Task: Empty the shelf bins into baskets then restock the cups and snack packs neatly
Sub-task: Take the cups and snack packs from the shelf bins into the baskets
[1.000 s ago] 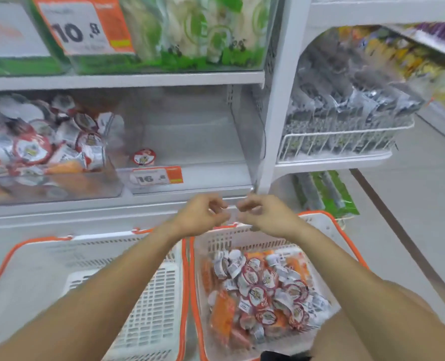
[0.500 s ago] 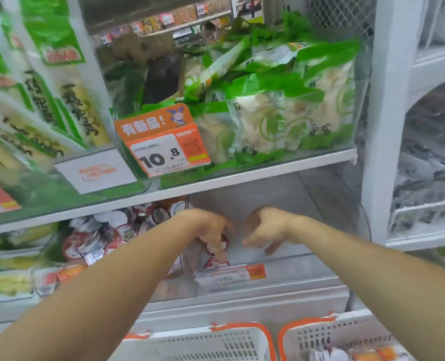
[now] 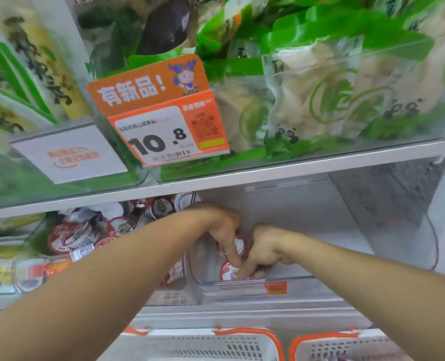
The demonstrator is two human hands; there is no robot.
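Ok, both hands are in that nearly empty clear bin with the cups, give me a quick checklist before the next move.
1. Left hand has a cup: ok, its fingers pinch the upper cup.
2. Right hand has a firm hold: cannot tell, its fingers touch the lower cup but the grip is hidden.
3. Room in the clear bin: ok, only these two cups show in it.
4. Lower cup upright: cannot tell, it sits at the front wall, partly covered.
5. Baskets within reach below: ok, two rims show.
6. Neighbouring cup bin undisturbed: ok, neither hand touches it.
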